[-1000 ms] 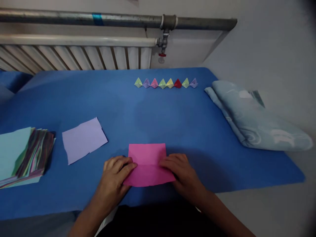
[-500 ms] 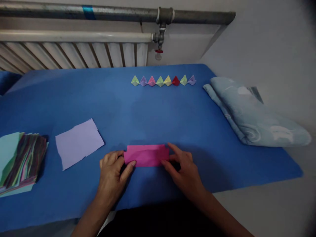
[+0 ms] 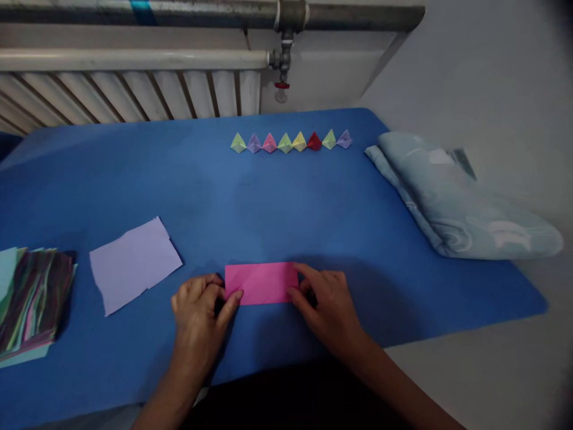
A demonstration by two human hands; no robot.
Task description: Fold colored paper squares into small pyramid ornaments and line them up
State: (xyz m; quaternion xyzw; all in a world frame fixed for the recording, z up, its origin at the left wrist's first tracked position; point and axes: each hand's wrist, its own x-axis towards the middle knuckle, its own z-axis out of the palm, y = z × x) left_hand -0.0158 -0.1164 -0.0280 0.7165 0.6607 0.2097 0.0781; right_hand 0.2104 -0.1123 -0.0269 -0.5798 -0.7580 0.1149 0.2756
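Note:
A pink sheet of paper (image 3: pixel 262 283), folded into a long rectangle, is held at both ends just above or on the blue tabletop (image 3: pixel 286 209). My left hand (image 3: pixel 201 307) pinches its left end, thumb on the front face. At the opposite end my right hand (image 3: pixel 326 304) grips the paper between thumb and index finger, the index at the top right corner. The fingers behind the paper are partly hidden. Left of my left hand lies a flat lilac sheet of paper (image 3: pixel 134 266).
Toward the back stands a row of several small folded paper pieces (image 3: pixel 285 144) in different colours. A stack of coloured paper (image 3: pixel 38 304) lies at the left edge. On the right rests a folded pale blue cloth (image 3: pixel 452 203). Behind are a radiator (image 3: pixel 134 95) and a pipe valve (image 3: pixel 282 85).
The paper's uneven top layer with its stepped corners no longer shows; a smooth, even rectangle faces me now. Both hands keep their hold at the ends. The view has shifted slightly.

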